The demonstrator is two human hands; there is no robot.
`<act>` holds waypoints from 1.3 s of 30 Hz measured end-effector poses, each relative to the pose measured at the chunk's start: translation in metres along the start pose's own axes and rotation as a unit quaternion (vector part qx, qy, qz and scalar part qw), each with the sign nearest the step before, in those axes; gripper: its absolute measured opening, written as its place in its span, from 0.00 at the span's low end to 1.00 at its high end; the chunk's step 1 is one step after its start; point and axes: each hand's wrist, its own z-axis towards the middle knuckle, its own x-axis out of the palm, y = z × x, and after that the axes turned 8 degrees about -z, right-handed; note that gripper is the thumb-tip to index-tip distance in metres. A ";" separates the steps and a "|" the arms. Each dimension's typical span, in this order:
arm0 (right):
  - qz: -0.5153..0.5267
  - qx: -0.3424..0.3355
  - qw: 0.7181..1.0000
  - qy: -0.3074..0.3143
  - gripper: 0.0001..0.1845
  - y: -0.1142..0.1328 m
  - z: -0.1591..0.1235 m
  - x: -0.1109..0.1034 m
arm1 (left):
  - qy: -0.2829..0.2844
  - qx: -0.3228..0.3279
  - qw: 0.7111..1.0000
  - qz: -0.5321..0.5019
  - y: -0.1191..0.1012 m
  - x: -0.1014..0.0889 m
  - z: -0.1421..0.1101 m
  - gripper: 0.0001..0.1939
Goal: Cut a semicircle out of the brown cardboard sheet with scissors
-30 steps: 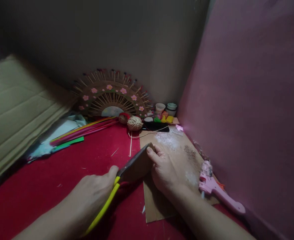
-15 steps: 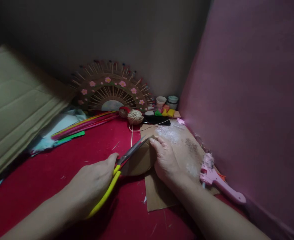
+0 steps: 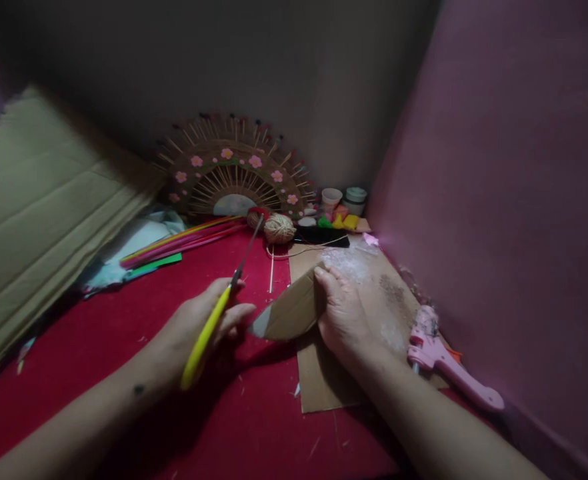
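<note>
Seemingly: left hand (image 3: 187, 325), grip wrapped round scissors (image 3: 205, 343) | right hand (image 3: 343, 313), grip pinching cardboard piece (image 3: 294, 307) by right end, presumably keeping left edge exposed.

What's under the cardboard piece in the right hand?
Below the cardboard piece, the red surface shows toward its left end and a flat cardboard sheet toward the right hand. Whatever lies directly behind the piece and that hand is covered.
</note>
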 end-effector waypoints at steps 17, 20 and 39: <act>0.069 0.054 0.995 -0.055 0.08 -0.005 0.000 -0.003 | 0.070 0.009 0.982 -0.177 -0.004 0.013 -0.004 0.25; 0.078 0.071 0.992 -0.069 0.06 -0.005 0.002 -0.004 | 0.075 0.011 0.978 -0.196 -0.005 0.014 -0.006 0.26; 0.121 0.224 0.955 0.150 0.16 0.009 -0.010 0.002 | -0.025 0.073 0.974 -0.211 -0.007 0.005 0.004 0.22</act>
